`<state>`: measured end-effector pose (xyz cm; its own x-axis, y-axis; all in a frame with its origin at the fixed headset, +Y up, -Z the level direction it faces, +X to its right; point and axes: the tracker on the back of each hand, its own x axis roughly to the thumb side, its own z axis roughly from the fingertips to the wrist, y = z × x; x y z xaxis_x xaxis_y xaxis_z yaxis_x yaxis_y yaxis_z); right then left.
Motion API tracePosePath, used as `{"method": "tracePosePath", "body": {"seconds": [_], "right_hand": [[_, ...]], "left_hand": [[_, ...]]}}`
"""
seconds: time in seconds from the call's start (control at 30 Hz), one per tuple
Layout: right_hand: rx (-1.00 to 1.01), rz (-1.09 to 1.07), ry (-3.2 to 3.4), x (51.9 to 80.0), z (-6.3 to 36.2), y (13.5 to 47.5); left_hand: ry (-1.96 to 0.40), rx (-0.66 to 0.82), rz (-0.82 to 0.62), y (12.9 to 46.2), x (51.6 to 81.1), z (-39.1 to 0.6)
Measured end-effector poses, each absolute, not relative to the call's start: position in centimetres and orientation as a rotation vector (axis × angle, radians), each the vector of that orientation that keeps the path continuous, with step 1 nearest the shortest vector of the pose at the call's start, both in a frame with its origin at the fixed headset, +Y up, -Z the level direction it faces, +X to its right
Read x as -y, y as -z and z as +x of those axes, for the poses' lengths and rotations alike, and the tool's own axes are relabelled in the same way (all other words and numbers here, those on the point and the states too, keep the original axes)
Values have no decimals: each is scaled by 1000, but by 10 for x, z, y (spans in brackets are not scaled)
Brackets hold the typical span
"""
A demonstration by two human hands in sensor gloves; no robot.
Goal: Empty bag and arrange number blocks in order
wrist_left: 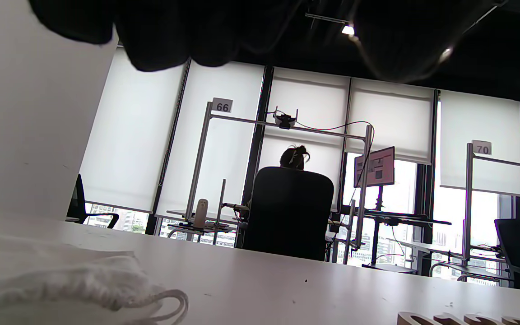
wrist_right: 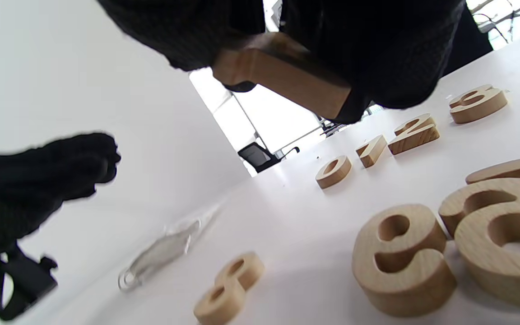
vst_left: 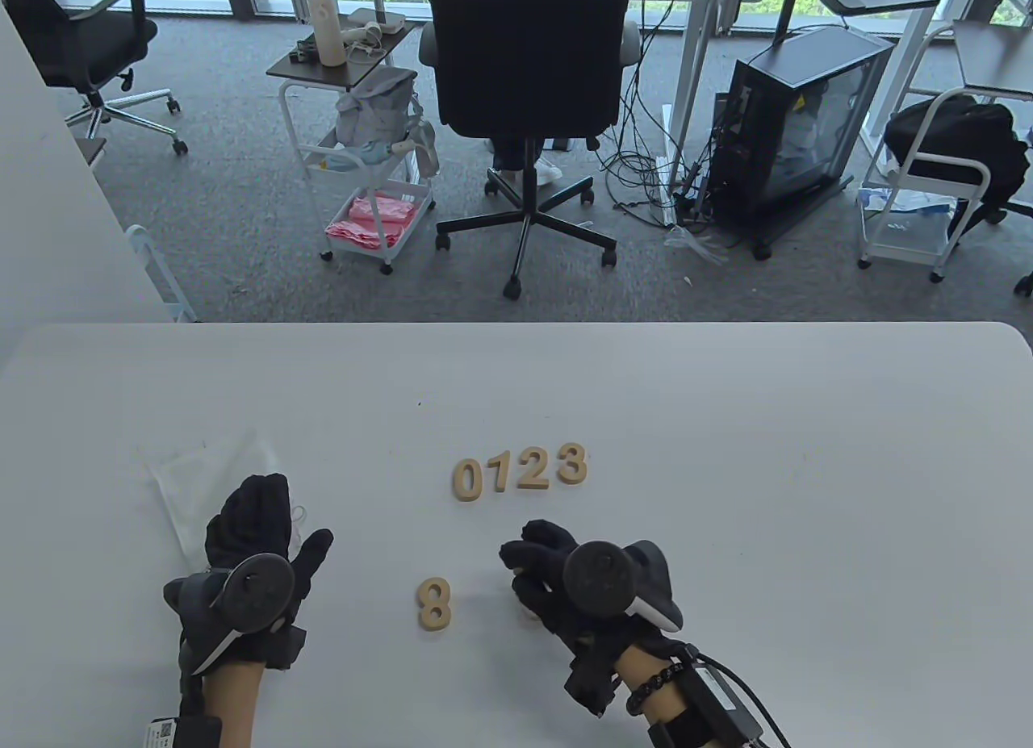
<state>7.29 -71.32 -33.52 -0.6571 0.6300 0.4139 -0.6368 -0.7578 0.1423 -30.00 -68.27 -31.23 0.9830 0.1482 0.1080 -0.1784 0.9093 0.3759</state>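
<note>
Gripping block, right hand, open table rightward

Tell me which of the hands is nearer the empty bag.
Left. The left hand rests on the bag; the right hand is far across the table, holding a wooden block.

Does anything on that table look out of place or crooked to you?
Slightly. In the row of wooden number blocks 0123, the 3 sits tilted and higher than its neighbours. The wooden 8 lies alone, apart from the row. Nothing looks spilled or damaged.
</note>
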Motion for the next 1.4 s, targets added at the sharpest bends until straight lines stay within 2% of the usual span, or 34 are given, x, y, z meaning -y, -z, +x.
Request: {"method": "tracePosePath", "body": {"seconds": [0.27,0.57,0.93,1.1,1.4], "right_hand": [[-90,360,-2037,723,120,356],[29,153,-1903,731,157,369],[34,48,-1891,728,179,373],[40,-43,-1869,735,188,373],[-16,-80,-1882,742,191,377]], "left_hand": [[-170,73,394,312,682,-301],[-171,67,396,312,682,-302],[-175,65,414,311,680,-304],[-178,62,422,311,680,-305],[-179,61,428,310,679,-305]]}}
